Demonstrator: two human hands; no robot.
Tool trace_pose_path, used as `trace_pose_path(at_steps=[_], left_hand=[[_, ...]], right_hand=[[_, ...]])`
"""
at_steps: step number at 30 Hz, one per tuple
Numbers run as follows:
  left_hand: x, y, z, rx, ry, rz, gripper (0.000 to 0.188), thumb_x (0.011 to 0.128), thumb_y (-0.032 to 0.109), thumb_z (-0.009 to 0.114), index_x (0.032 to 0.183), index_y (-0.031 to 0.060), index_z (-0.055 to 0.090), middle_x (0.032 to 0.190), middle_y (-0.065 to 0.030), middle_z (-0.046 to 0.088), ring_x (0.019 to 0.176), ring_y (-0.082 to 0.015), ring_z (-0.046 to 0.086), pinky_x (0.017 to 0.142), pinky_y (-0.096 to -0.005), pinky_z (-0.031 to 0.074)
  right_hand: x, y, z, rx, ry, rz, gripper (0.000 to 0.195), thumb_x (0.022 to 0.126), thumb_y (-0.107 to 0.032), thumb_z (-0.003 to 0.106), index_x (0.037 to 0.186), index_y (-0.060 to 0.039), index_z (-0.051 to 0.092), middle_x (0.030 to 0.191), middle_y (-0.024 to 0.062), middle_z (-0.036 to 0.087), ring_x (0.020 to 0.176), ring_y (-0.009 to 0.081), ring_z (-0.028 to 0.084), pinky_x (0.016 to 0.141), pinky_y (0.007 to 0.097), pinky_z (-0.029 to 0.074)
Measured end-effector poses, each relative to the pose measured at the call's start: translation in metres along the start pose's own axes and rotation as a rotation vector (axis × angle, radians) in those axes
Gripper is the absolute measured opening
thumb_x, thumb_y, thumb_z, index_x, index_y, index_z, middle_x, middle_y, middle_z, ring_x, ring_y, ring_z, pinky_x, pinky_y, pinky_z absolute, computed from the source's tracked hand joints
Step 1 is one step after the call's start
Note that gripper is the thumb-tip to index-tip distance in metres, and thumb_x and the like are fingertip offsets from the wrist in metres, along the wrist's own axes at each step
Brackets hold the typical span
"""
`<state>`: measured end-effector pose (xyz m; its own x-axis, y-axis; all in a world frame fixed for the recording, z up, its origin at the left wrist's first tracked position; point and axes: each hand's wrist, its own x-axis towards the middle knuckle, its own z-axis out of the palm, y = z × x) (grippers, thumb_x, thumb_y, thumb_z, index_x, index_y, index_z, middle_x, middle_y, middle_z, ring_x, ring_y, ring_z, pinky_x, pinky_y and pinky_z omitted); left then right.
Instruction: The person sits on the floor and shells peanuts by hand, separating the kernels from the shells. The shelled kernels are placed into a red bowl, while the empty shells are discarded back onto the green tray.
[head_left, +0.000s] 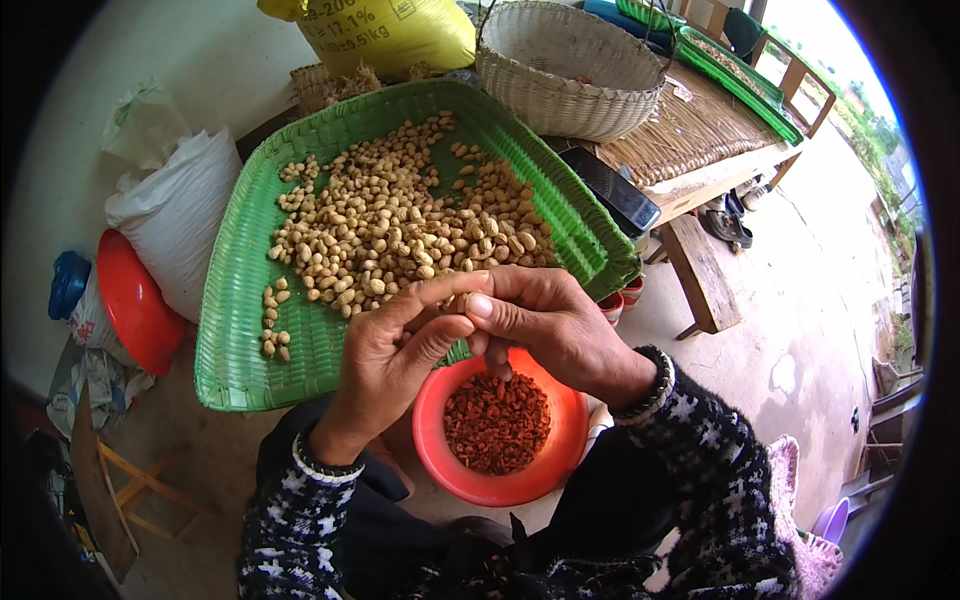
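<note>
Both hands meet at the fingertips over the near edge of a green woven plastic tray (240, 360). Between them my left hand (397, 352) and my right hand (562, 322) pinch a peanut (459, 303), mostly covered by the thumbs and fingers. Unshelled peanuts (375, 225) are heaped across the tray, with a few apart at its left side. Below my hands, a red plastic basin (431, 450) sits between the knees. Small reddish-brown pieces, apparently shelled peanut kernels (499, 427), cover its bottom.
Behind the tray stand a yellow printed sack (390, 37) and a woven basket (562, 97). A smartphone (611, 191) lies by the tray's right edge, near a straw-matted bench (675, 135). A low wooden stool (701, 277) is at right; a white sack (180, 217) and red bowl (135, 307) are left.
</note>
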<state>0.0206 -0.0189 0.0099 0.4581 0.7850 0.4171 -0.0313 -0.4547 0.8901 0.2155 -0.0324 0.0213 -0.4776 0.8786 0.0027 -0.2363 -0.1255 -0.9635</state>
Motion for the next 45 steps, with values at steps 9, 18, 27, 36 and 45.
trace_pose_path(at_steps=[9, 18, 27, 36, 45], left_hand=[[-0.010, -0.002, 0.007, 0.093, 0.199, 0.124, 0.018, 0.092, -0.002, 0.064, 0.110, -0.0010, 0.064, 0.092, -0.0105, 0.071, 0.079, -0.0109, 0.068, 0.070, -0.0229, 0.057], [-0.020, -0.002, -0.006, 0.190, 0.075, 0.049, 0.031, 0.099, 0.027, 0.058, 0.082, 0.0013, 0.063, 0.071, -0.0008, 0.064, 0.063, -0.0064, 0.058, 0.055, -0.0228, 0.046], [-0.014, 0.003, 0.009, -0.569, 0.001, -0.457, 0.040, 0.102, 0.042, 0.050, 0.093, 0.0055, 0.062, 0.062, 0.0087, 0.041, 0.050, 0.0017, 0.033, 0.043, -0.0156, 0.025], [-0.010, 0.007, 0.014, -0.543, 0.000, -0.449, 0.035, 0.106, 0.036, 0.040, 0.101, 0.0062, 0.057, 0.061, 0.0064, 0.038, 0.047, -0.0013, 0.031, 0.041, -0.0166, 0.023], [-0.007, -0.004, 0.006, -0.949, 0.142, -0.770, 0.035, 0.107, 0.034, 0.036, 0.092, 0.0081, 0.054, 0.065, 0.0003, 0.049, 0.047, -0.0059, 0.039, 0.038, -0.0177, 0.025]], right_hand=[[0.004, 0.020, 0.008, 0.338, 0.038, -0.025, 0.024, 0.103, -0.023, 0.051, 0.110, -0.0023, 0.060, 0.090, 0.0022, 0.064, 0.078, 0.0080, 0.060, 0.066, 0.0227, 0.052], [0.003, 0.012, 0.004, 0.059, 0.068, -0.177, 0.031, 0.101, -0.025, 0.054, 0.115, 0.0005, 0.064, 0.101, 0.0040, 0.063, 0.093, 0.0126, 0.058, 0.085, 0.0272, 0.049], [0.006, 0.032, 0.007, -0.226, 0.153, -0.412, 0.021, 0.096, -0.018, 0.062, 0.108, -0.0021, 0.069, 0.104, 0.0061, 0.059, 0.100, 0.0170, 0.054, 0.090, 0.0309, 0.044], [0.010, 0.029, 0.012, 0.281, 0.130, -0.200, 0.028, 0.104, -0.025, 0.050, 0.111, -0.0007, 0.061, 0.095, -0.0010, 0.058, 0.090, 0.0074, 0.052, 0.084, 0.0232, 0.043], [0.009, 0.008, 0.000, -0.813, 0.171, -0.710, 0.024, 0.086, -0.005, 0.069, 0.109, -0.0019, 0.067, 0.090, 0.0082, 0.064, 0.085, 0.0199, 0.062, 0.076, 0.0310, 0.050]])
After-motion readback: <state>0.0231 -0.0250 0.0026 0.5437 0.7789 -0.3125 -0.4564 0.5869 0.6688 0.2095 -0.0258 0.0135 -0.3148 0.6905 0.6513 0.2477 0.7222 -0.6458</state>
